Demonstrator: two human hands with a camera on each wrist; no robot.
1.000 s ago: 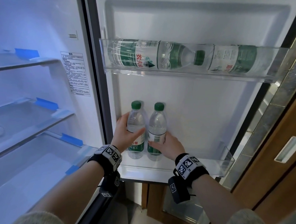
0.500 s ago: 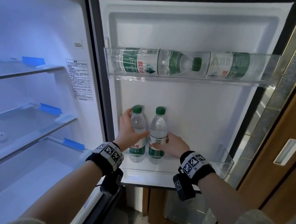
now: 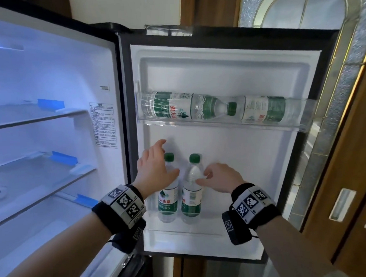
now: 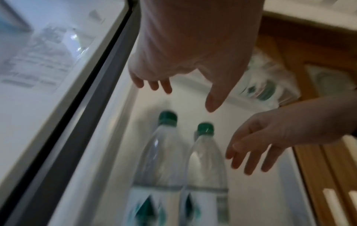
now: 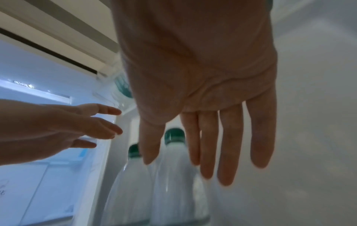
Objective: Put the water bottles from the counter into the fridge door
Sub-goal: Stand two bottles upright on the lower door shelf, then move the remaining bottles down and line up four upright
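Note:
Two small water bottles with green caps stand upright side by side in the lower door shelf (image 3: pixel 183 233): the left bottle (image 3: pixel 169 200) (image 4: pixel 164 152) (image 5: pixel 133 175) and the right bottle (image 3: pixel 191 199) (image 4: pixel 204 160) (image 5: pixel 173 175). My left hand (image 3: pixel 158 163) (image 4: pixel 185 91) hovers open by the left bottle's cap, fingers spread. My right hand (image 3: pixel 209 177) (image 5: pixel 185 160) is open beside the right bottle's shoulder, fingers straight. The wrist views show both hands clear of the bottles. Two large bottles (image 3: pixel 176 109) (image 3: pixel 265 110) lie on their sides in the upper door shelf (image 3: pixel 219 123).
The lit fridge interior with glass shelves (image 3: pixel 39 116) is on the left. A wooden cabinet door (image 3: pixel 359 171) with a handle stands close on the right, behind the open fridge door. The lower door shelf has free room to the right of the bottles.
Both hands have let go of the two upright bottles, opened and lifted to cap height. The bottles stay standing in the lower door shelf.

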